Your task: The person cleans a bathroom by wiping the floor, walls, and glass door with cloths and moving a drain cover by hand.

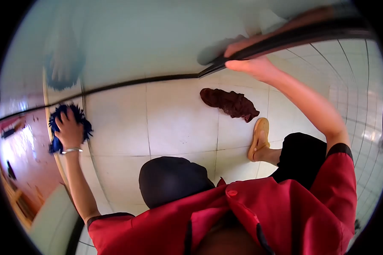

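Note:
A dark blue shaggy cloth or mitt point(86, 126) lies under my left hand point(70, 131), whose fingers are spread over it, beside the lower edge of a glossy pale panel point(136, 38). At the upper right, my right hand point(253, 63) grips the panel's dark edge point(302, 36), with the thumb on the near side and the fingers behind. A crumpled dark brown cloth point(232, 103) rests on the tiled floor between my two hands, touching neither. Faint reflections of both hands show in the panel.
Pale floor tiles point(178, 123) spread below me. My sandalled foot point(260, 142) stands right of centre. White tiled wall point(353, 80) rises at the right. A shiny reddish floor point(30, 144) with wooden pieces shows at the left, beyond a threshold strip.

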A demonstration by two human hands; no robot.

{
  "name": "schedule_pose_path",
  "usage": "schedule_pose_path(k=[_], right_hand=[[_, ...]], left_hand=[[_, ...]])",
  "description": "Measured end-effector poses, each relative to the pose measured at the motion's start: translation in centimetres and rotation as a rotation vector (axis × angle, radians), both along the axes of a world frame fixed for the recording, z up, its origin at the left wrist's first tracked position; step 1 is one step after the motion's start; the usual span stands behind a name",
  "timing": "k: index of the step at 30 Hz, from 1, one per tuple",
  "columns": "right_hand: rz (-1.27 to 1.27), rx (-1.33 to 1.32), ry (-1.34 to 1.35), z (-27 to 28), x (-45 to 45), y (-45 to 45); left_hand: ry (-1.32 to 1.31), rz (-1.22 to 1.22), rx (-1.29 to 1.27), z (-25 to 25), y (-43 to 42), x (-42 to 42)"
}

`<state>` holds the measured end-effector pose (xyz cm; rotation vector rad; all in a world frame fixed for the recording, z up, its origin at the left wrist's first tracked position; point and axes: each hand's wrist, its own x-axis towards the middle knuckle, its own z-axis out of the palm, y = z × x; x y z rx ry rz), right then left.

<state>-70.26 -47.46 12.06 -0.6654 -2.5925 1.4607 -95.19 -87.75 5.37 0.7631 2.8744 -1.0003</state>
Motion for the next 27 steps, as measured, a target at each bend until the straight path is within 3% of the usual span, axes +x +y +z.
schedule_pose_path(k=[1, 2, 3, 4, 5, 6, 8, 10, 11, 13, 16, 17, 18, 20, 21, 22, 23, 25, 27], right_hand=[[0.067, -0.042, -0.018, -0.2, -0.1, 0.5], [0.134, -0.088, -0.046, -0.4, 0.0, 0.7], [0.119, -0.110, -0.072, -0.3, 0.1, 0.6], [0.107, -0.132, -0.097, -0.2, 0.1, 0.5], [0.104, -0.177, -0.156, -0.2, 0.4, 0.5], [0.065, -0.177, -0.144, -0.4, 1.7, 0.6], [-0.028, 0.059, -0.002, -1.9, 5.3, 1.1], [0.018, 0.137, -0.323, -5.6, 12.1, 2.6], [0.070, 0.223, -0.483, -8.8, 15.1, 2.6], [0.294, 0.503, -0.501, -12.7, 18.4, 0.8], [0.093, 0.583, -0.454, -18.3, 20.7, -2.8], [0.093, 0.565, -0.436, -19.9, 21.8, -2.9], [0.061, 0.620, -0.413, -21.3, 22.9, -3.0], [0.011, 0.651, -0.380, -22.7, 25.3, -3.7], [-0.092, 0.527, -0.400, -22.5, 26.7, -4.1], [-0.196, 0.416, -0.418, -22.4, 27.8, -3.7], [-0.310, 0.455, -0.288, -24.2, 28.8, -2.6], [-0.510, 0.455, -0.247, -22.4, 27.7, 1.2], [-0.556, 0.497, -0.066, -23.1, 26.1, 7.4]], left_hand=[[-0.069, -0.048, -0.231, -0.3, 2.0, 0.8], [-0.327, -0.167, -0.077, -2.7, 3.7, 1.7], [-0.515, -0.461, 0.266, -6.9, 4.5, 3.1], [-0.914, -0.488, 0.490, -6.7, 9.4, 6.1], [-1.110, -0.494, 0.368, -6.3, 14.0, 9.4], [-1.189, -0.725, 0.348, -7.6, 16.9, 12.1], [-1.182, -0.935, 0.252, -8.5, 22.0, 16.9], [-1.197, -1.012, 0.259, -10.6, 24.6, 20.1], [-1.010, -1.099, 0.354, -11.6, 25.4, 21.2], [-0.660, -1.246, 0.491, -13.9, 26.0, 22.5], [-0.664, -1.123, 0.437, -18.7, 25.7, 24.5], [-0.561, -1.167, 0.569, -18.9, 25.3, 25.1], [-0.556, -1.175, 0.535, -17.8, 25.8, 25.5], [-0.862, -1.069, 0.423, -16.0, 27.1, 27.3], [-0.779, -1.191, 0.585, -16.3, 28.4, 27.9], [-0.684, -1.198, 0.506, -16.7, 30.9, 28.4], [-0.595, -1.206, 0.423, -16.7, 33.7, 28.8], [-0.531, -1.111, 0.339, -16.9, 40.4, 28.4], [-0.444, -1.065, 0.456, -17.1, 43.5, 26.2]])
